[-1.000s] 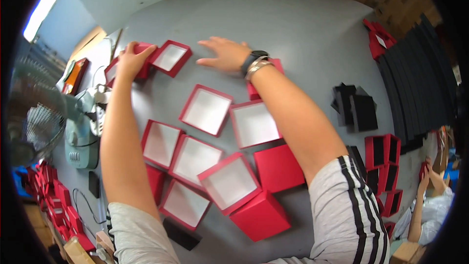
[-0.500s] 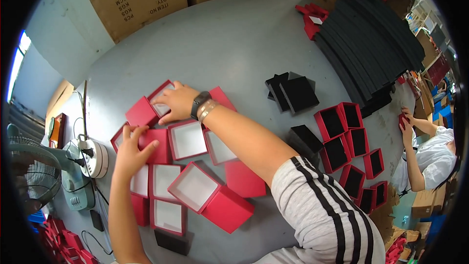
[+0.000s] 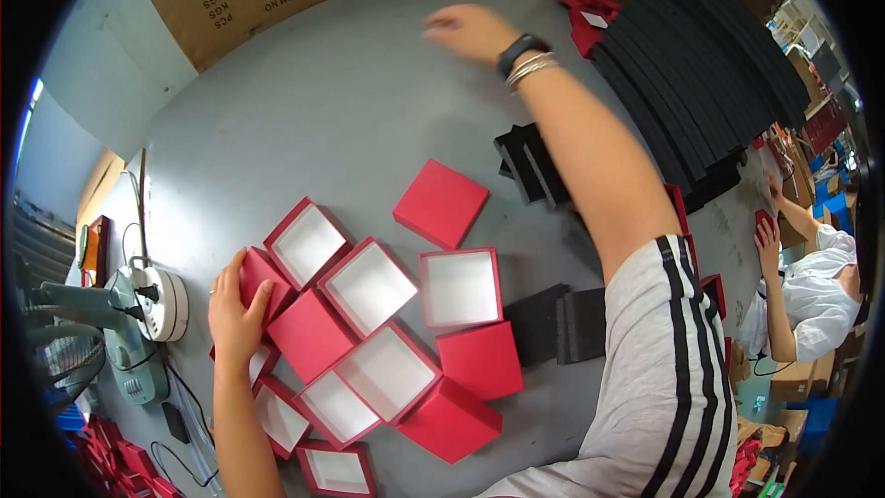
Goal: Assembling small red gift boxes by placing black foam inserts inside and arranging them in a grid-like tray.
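Observation:
My left hand (image 3: 237, 309) lies against the left side of a red box (image 3: 267, 282), its thumb spread from the fingers and touching the box. Right beside it, several red boxes and lids with white insides (image 3: 371, 286) sit clustered on the grey table (image 3: 304, 111), some with the opening up. A red square lid or box (image 3: 442, 203) lies apart above the cluster. Over the far middle of the table hovers my right hand (image 3: 475, 32), smeared by motion; I see nothing held in it, though its fingertips are unclear.
Black foam pieces (image 3: 581, 325) lie right of the cluster, with more (image 3: 527, 166) beyond my right forearm. A tall stack of black foam sheets (image 3: 696, 83) stands far right. Cartons (image 3: 244, 0) line the back. A power strip (image 3: 164, 304) and fan are left. Another person (image 3: 811, 286) works at right.
My right hand has left the boxes and swung up and to the right. The boxes are shifted and turned, and one red piece now lies apart. My left hand has moved slightly down.

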Demonstrator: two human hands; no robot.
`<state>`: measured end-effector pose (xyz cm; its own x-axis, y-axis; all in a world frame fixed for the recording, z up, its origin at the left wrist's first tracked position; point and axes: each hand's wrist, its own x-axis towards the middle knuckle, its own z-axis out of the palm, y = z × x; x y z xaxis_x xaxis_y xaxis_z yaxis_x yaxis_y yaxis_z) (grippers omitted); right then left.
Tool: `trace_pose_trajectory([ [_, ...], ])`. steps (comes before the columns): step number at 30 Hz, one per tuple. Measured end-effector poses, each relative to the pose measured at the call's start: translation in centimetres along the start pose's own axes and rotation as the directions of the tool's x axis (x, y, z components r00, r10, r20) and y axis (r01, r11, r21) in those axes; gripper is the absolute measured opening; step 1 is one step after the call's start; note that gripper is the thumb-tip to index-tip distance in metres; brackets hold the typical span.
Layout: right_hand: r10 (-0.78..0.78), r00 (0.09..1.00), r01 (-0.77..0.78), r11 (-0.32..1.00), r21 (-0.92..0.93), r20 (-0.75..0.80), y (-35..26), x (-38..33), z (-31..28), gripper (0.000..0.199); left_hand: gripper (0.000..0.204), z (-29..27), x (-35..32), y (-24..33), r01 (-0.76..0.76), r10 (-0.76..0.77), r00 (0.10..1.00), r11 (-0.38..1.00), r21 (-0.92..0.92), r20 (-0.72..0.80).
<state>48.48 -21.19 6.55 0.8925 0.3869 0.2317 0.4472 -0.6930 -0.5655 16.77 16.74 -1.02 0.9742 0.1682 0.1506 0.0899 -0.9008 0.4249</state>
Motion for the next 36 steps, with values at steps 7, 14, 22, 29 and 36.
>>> trace_pose_trajectory([
  [7, 0.529, 0.812, -0.528, 0.489, -0.695, -0.244, 21.9, -1.7, -8.8, 0.089, 0.058, -0.1, -0.3, -0.6, -0.026, 0.027, 0.999, 1.000, 0.010, -0.029],
  [14, 0.387, 0.840, -0.543, 0.598, -0.589, -0.381, 21.8, -3.5, -8.8, 0.057, 0.057, 0.6, -1.1, -0.8, 0.014, -0.014, 1.000, 1.000, 0.001, -0.022],
  [22, -0.006, 0.979, 0.024, 0.996, 0.087, -0.204, 15.5, -3.1, -7.5, 0.067, 0.058, 0.2, -2.3, 1.7, 0.019, -0.018, 0.999, 0.999, 0.036, -0.039],
  [29, -0.182, 0.888, 0.271, 0.949, -0.161, 0.422, -7.2, 0.9, 4.9, 0.096, 0.058, -0.4, -2.7, 2.2, 0.059, -0.054, 0.996, 0.996, 0.067, -0.064],
  [36, -0.153, 0.939, 0.220, 0.955, -0.198, 0.307, -11.9, 4.4, 20.2, 0.105, 0.060, 0.2, -2.1, 2.3, -0.011, 0.013, 0.992, 1.000, 0.018, -0.123],
])
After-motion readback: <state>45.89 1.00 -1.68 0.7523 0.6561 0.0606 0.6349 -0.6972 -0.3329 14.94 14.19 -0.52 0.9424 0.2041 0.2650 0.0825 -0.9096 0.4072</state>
